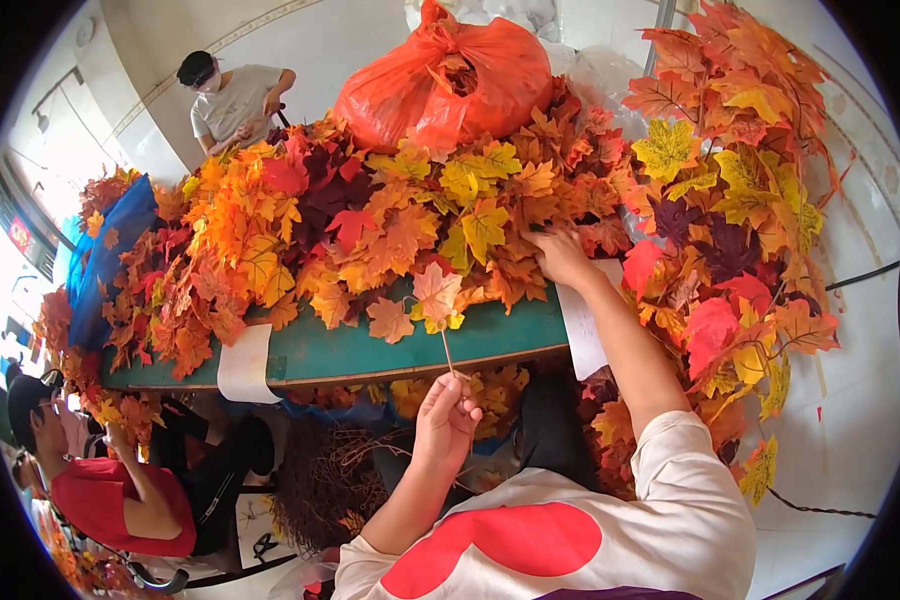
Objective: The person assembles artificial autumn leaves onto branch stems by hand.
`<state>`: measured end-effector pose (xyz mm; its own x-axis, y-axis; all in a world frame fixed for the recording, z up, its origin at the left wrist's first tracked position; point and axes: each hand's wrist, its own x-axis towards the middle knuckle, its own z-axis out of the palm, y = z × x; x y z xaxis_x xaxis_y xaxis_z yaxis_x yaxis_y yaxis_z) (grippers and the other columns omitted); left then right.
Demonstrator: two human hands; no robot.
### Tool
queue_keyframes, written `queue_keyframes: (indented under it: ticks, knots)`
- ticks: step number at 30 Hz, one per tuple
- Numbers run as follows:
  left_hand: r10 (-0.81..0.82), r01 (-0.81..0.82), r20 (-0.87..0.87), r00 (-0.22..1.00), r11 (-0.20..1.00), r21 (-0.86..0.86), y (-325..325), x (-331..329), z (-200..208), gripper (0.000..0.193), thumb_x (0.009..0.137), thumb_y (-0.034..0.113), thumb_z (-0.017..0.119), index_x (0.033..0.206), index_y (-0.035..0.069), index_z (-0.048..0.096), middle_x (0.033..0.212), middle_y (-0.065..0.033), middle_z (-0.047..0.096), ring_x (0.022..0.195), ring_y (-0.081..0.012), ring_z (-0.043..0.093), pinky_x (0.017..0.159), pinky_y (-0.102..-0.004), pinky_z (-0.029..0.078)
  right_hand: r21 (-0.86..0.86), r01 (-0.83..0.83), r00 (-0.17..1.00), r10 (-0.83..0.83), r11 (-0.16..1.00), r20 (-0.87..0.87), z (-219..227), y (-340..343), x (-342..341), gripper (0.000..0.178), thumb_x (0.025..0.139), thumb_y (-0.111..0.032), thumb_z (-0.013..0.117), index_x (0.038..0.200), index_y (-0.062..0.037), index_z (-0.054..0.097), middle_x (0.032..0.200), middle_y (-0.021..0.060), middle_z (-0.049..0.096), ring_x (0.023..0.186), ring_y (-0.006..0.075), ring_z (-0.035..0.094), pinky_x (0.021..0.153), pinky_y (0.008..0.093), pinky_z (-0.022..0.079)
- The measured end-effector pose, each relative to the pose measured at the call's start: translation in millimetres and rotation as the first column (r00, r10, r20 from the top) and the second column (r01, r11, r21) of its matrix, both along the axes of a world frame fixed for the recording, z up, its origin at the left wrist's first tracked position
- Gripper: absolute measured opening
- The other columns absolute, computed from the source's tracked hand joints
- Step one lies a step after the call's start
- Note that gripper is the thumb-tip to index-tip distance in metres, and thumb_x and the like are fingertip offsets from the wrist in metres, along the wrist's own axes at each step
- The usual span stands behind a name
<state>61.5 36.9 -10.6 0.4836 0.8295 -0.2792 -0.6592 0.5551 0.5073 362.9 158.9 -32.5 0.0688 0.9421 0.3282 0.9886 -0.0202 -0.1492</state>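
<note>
Broadly, a green tabletop (400, 352) with a thin pale edge crosses the middle of a light-walled room, mostly buried under a heap of orange, yellow, red and maroon maple-shaped leaves (370, 262). From the left, crumpled blue plastic (115, 262) stands near nine o'clock, a person in a red shirt (125, 502) is at eight, and a person in a white T-shirt and black cap (232, 103) is between ten and eleven. Bare brown twigs (310, 488) lie at seven, a knotted red-orange plastic bag (445, 85) at twelve, and a tall bank of mixed leaves (740, 200) between two and three.

Counted: two co-workers plainly seen, one bag, and two white paper strips over the near edge, one at eight (245, 367), one between three and four (584, 335). The leaves overlap too much to count.

At six o'clock the left hand (448, 415) pinches a thin tan stem (447, 348) between thumb and forefinger; it runs toward twelve from the fingertips to a pale peach leaf (436, 292). Toward two, the right hand (560, 255) reaches into the heap, fingertips hidden; I cannot tell whether they grip.
</note>
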Motion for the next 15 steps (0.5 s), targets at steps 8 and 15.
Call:
queue_keyframes:
  ticks: [8, 15]
  knots:
    - [0.019, -0.019, 0.005, 1.0, 1.0, 0.015, 2.6, 0.4, 3.2, 0.006, 0.09, 0.014, 0.053, 0.089, 0.009, 0.052, 0.077, 0.0005, 0.052, 0.064, -0.0088, 0.051, 0.058, -0.0241, 0.047, 0.355, 0.13, 0.964, -0.034, 0.926, -0.264, 37.2, 31.7, 27.2, 0.053, 0.078, -0.033, 0.062, 0.127, -0.0174, 0.045, 0.13, 0.018, 0.043, 0.121, 0.0349, 0.038, 0.095, 0.0472, 0.033]
    - [0.034, -0.034, -0.012, 0.999, 0.999, 0.023, 1.2, -5.5, 0.5, 0.005, 0.09, 0.014, 0.053, 0.09, 0.009, 0.052, 0.078, 0.0004, 0.053, 0.064, -0.0088, 0.052, 0.059, -0.024, 0.048, -0.248, 0.229, 0.939, -0.281, 0.941, -0.198, 14.6, 74.4, 10.6, 0.084, 0.073, -0.061, 0.057, 0.141, -0.0268, 0.021, 0.144, 0.0239, 0.015, 0.131, 0.0457, 0.016, 0.105, 0.0517, 0.017]
